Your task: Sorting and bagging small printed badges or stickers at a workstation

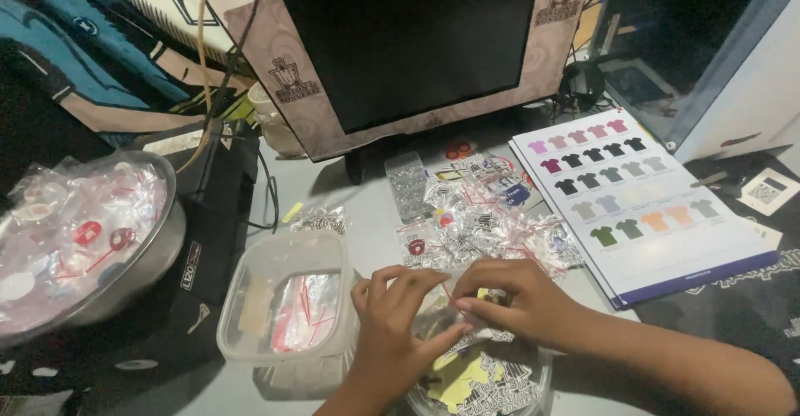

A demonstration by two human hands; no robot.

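Note:
My left hand and my right hand meet over a round clear bowl of printed stickers at the near edge. Both pinch one small clear plastic bag with a red strip, held between the fingertips. The left fingers curl over its top edge; the right thumb and forefinger grip its right side. What is inside the bag is hidden by the fingers.
A clear square plastic tub with small bags stands left of my hands. A metal bowl of filled bags sits far left. Loose packed bags lie behind my hands, a shirt colour chart to the right, a dark monitor at the back.

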